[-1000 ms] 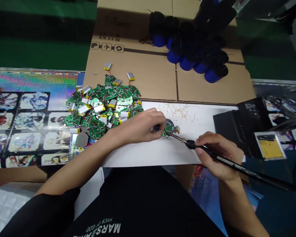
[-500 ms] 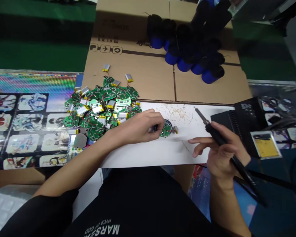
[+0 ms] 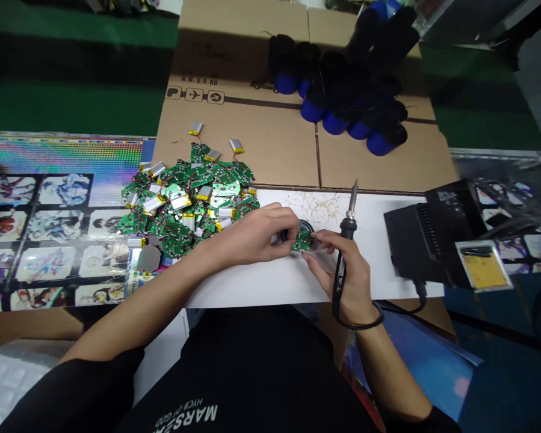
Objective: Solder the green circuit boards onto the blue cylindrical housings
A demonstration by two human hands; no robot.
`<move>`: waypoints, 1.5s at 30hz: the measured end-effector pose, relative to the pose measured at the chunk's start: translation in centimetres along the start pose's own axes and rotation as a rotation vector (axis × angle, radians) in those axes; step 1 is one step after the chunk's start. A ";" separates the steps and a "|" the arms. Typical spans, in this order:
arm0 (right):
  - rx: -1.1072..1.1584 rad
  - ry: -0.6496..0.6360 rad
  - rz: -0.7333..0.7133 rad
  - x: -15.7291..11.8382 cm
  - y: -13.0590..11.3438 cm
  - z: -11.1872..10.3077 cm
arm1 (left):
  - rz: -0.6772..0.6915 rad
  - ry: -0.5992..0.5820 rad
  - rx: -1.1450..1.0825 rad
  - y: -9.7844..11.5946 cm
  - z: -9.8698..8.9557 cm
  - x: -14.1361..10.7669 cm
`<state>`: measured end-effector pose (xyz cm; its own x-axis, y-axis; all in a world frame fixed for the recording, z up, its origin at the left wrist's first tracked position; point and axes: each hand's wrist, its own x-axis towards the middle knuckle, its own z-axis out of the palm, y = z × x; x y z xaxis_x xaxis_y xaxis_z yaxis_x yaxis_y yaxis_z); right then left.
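A small green circuit board (image 3: 302,241) lies at a dark ring-shaped part (image 3: 307,225) on the white work surface. My left hand (image 3: 272,233) is closed at its left side, fingers curled round a black piece whose shape is mostly hidden. On the other side, my right hand (image 3: 349,273) keeps a black soldering iron (image 3: 348,228) in its grip, tip pointing up and away. Its thumb and forefinger reach the board's right edge; whether they pinch something there I cannot tell. Left of my hands is a heap of green circuit boards (image 3: 193,174) with wired silver-and-yellow battery cells (image 3: 180,201).
Blue-and-black cylinders (image 3: 337,123) stand on a cardboard sheet (image 3: 270,147) at the back. Right of my hands sits a black soldering station (image 3: 414,234), with a yellow sponge tray (image 3: 484,267) beside it. Loose wire clippings (image 3: 318,204) lie behind the board.
My right hand has moved left to the circuit board, and the soldering iron has swung from slanting to nearly upright. My left hand stays in place.
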<state>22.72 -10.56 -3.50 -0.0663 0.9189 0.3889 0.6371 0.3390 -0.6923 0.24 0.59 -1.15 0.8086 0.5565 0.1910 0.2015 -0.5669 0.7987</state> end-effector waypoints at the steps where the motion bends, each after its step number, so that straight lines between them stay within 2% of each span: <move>1: 0.004 -0.006 -0.002 0.1 0.0 -0.1 | 0.003 0.004 0.005 0.0 0.0 -0.1; 11: 0.043 -0.052 0.042 1.0 -0.3 -0.9 | 0.058 0.100 0.022 -0.1 1.0 -0.2; 17: 0.056 0.160 0.011 1.0 -1.3 0.4 | 0.082 0.122 0.030 0.0 1.3 -0.1; 20: 0.006 0.190 0.031 1.0 -1.4 1.3 | 0.076 0.117 0.020 -0.1 1.2 -0.1; 25: -0.001 0.183 0.052 1.1 -1.3 1.8 | 0.059 0.101 -0.015 -0.1 1.0 -0.1; 32: -0.018 0.120 0.027 0.1 -0.8 1.4 | 0.030 0.080 -0.067 -0.2 0.8 -0.1; 39: -0.026 0.117 0.005 0.4 0.2 0.5 | 0.096 0.103 0.005 -0.5 1.1 0.0; 45: -0.034 0.095 0.010 0.5 0.3 0.3 | 0.073 0.072 0.028 -0.4 1.0 0.0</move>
<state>22.71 -9.94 -3.70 0.0122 0.8981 0.4395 0.6634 0.3216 -0.6756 0.71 0.23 -1.99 0.7803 0.5546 0.2891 0.1597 -0.6236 0.7653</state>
